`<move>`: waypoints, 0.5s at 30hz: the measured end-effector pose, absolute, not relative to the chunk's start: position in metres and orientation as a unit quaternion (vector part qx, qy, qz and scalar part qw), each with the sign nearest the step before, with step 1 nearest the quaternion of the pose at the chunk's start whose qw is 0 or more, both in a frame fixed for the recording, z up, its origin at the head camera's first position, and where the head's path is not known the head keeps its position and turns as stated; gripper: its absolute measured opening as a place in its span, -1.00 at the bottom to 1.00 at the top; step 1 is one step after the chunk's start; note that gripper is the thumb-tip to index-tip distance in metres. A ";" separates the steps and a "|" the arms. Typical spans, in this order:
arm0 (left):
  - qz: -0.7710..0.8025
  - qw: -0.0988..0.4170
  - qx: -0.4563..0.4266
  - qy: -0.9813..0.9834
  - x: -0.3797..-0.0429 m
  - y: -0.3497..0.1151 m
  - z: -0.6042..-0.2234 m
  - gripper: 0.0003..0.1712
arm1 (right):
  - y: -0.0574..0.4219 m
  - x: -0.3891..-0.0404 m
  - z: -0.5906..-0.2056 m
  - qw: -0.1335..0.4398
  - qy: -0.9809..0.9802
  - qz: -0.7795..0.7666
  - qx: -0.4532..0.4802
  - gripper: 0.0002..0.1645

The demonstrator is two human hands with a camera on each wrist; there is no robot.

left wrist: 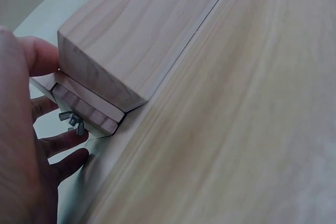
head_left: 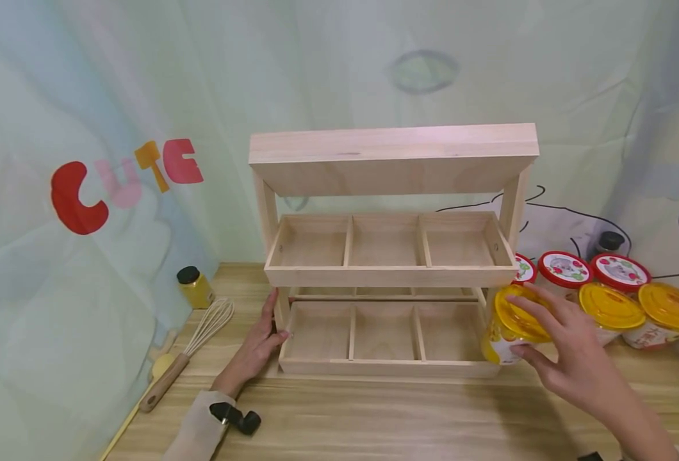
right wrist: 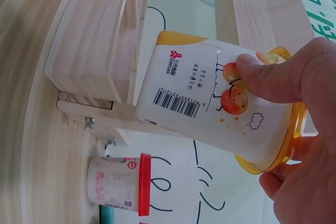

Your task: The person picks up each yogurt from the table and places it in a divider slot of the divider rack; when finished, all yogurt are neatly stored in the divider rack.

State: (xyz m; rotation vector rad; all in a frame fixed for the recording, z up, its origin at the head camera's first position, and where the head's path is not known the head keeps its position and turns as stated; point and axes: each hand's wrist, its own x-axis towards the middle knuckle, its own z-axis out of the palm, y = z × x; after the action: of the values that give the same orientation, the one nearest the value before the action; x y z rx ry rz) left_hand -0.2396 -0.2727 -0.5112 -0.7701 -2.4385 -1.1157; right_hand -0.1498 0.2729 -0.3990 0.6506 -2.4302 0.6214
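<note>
A two-tier wooden rack [head_left: 385, 368] with divided trays and a slanted board on top stands on the table. My left hand [head_left: 253, 352] holds its lower left end. The thumb touches the tray's front corner, and the other fingers curl around the side by a metal wing nut [left wrist: 72, 121]. My right hand [head_left: 572, 346] grips a white tub [right wrist: 194, 98] near its yellow lid, thumb on the printed side and fingers across the lid. That tub is tilted and overlaps the right end of the lower tray in the head view.
Right of the rack stand two more yellow-lidded tubs [head_left: 610, 307], several red-lidded tubs [head_left: 564, 269] and a black-capped bottle [head_left: 609, 242]. On the left are a yellow jar [head_left: 197, 291] and a whisk [head_left: 169, 384]. A printed curtain [head_left: 339, 64] hangs close behind.
</note>
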 end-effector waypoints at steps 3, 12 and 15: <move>-0.393 0.175 -0.270 -0.862 -0.240 -0.273 -0.511 0.08 | 0.269 -0.148 -0.399 0.264 -0.904 0.237 0.240 0.16; -0.397 0.172 -0.274 -0.859 -0.240 -0.273 -0.510 0.10 | 0.259 -0.147 -0.400 0.250 -0.903 0.246 0.246 0.16; -0.401 0.174 -0.276 -0.856 -0.240 -0.273 -0.511 0.10 | 0.253 -0.149 -0.399 0.258 -0.898 0.242 0.262 0.14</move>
State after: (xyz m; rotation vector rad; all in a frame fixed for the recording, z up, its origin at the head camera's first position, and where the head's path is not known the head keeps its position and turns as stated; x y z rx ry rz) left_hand -0.2400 -0.2733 -0.5110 -0.7825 -2.4274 -1.1378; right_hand -0.1491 0.2531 -0.3992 0.7116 -2.4344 0.6553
